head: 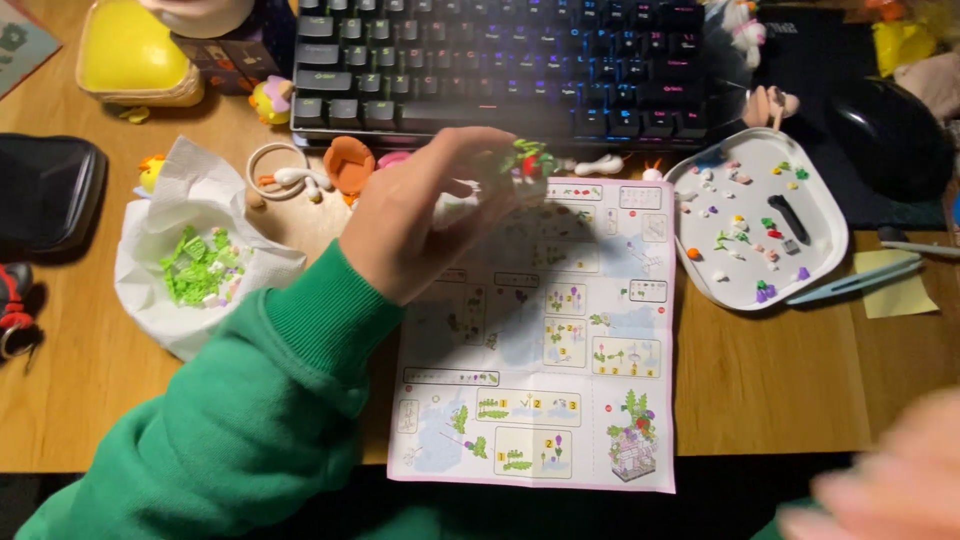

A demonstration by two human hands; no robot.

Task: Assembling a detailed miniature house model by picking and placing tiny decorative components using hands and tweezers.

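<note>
Wooden desk (780,380), instruction sheet (545,400), keyboard (500,60), white tray (825,215)

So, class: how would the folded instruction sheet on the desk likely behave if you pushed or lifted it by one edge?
The instruction sheet looks like thin paper with fold creases, so it would probably flop and bend when lifted. Lying flat on the smooth wooden desk, it would likely slide easily. The left hand is above its top edge, not clearly pressing on it.
</note>
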